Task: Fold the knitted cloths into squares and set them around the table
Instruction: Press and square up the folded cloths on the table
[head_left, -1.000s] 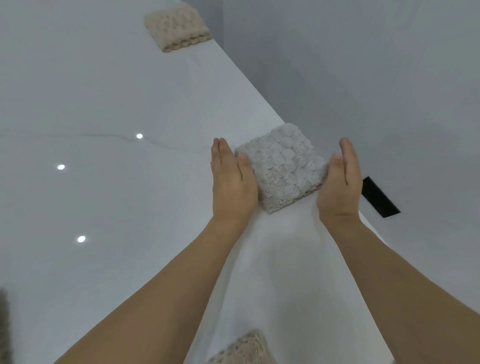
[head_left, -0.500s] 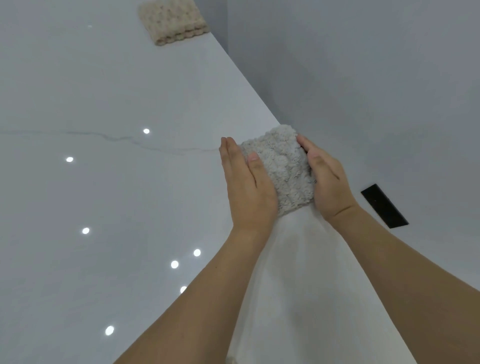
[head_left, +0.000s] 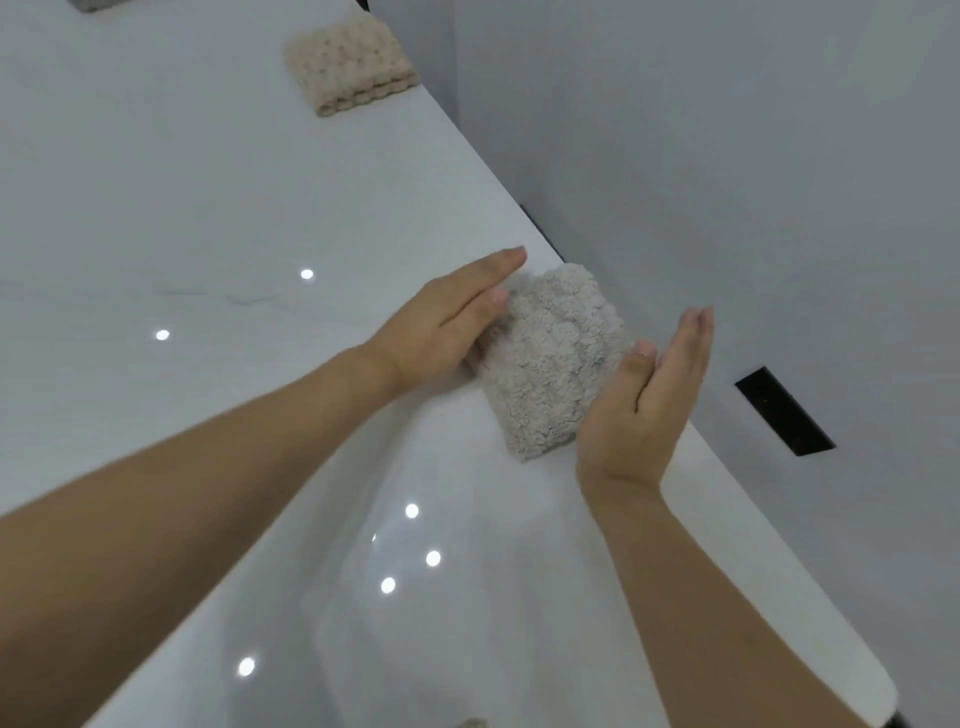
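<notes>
Grey wall (head_left: 727, 156) backing a glossy white table (head_left: 208, 182), ceiling lights reflecting in its top.

Folded beige cloth (head_left: 350, 62): lying square near the far edge, apparently placed.

Folded grey cloth (head_left: 550, 358): resting at the table's right edge, already square, being trued up.

Left hand (head_left: 447, 325): flat, fingers extended, pressing its side against the cloth's left edge; gripping nothing.

Right hand (head_left: 644, 395): flat and unclenched, standing just beside the right edge; contact unclear.

Remaining: judging by partial cloths showing at the frame margins, count undeterminable.

Bare forearms (head_left: 218, 483), apparently no sleeves.
</notes>
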